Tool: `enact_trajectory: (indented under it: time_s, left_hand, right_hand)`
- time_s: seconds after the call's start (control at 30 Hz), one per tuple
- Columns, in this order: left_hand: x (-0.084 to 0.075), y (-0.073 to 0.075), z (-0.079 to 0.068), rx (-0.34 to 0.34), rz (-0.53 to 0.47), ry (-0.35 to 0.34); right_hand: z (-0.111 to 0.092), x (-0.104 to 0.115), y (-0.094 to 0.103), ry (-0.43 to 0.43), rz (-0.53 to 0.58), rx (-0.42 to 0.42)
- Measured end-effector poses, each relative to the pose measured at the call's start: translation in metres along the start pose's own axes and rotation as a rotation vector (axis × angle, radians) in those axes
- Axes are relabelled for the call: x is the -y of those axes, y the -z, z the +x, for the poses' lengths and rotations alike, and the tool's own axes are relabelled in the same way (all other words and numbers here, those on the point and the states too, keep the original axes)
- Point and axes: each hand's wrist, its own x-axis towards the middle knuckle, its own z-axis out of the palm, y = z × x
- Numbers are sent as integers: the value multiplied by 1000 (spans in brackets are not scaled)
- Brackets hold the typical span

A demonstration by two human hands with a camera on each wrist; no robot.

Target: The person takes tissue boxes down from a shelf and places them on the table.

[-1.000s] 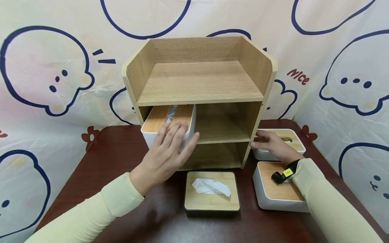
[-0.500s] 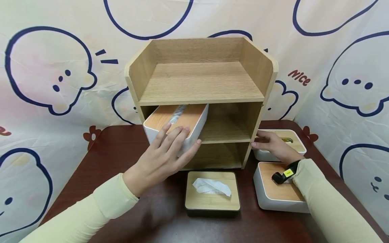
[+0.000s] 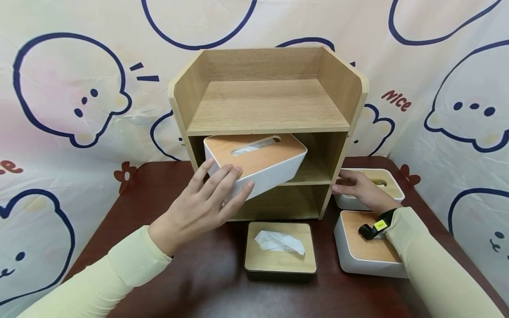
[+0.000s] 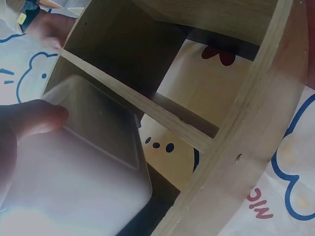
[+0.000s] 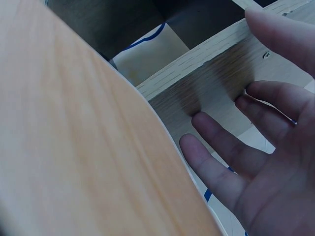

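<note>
A white tissue box (image 3: 274,176) with a wooden lid is tilted at the front of the shelf unit's middle opening. My left hand (image 3: 195,207) grips its near left corner, fingers over the lid's edge and thumb lower on the white wall. In the left wrist view, the thumb (image 4: 42,118) presses the box's smooth pale surface. The light wooden shelf unit (image 3: 264,106) stands on the table. My right hand (image 3: 363,190) touches its right side panel, with the thumb at the front edge. In the right wrist view, fingertips (image 5: 202,120) rest against that panel.
A dark tissue box (image 3: 280,260) with a white tissue stands before the unit. To the right are a larger white box (image 3: 358,247) under my right wrist and a smaller one (image 3: 387,179) behind it. The dark red table (image 3: 159,185) ends at a patterned cloth (image 3: 99,172).
The tissue box in my left hand has turned, its far end swinging right, and its slot now lies nearly crosswise. My left hand has shifted slightly left; the right hand stays at the panel.
</note>
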Motion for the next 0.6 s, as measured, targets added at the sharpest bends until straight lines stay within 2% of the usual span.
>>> enact_trajectory:
  time_s: [0.37, 0.5, 0.6]
  left_hand:
    - [-1, 3, -9, 63, 29, 67]
    - [0, 1, -14, 86, 31, 120]
    - [1, 0, -16, 71, 40, 166]
  right_hand:
    - [1, -3, 1, 2, 8, 16]
    - [1, -3, 1, 3, 7, 13]
    - [0, -3, 0, 9, 11, 13]
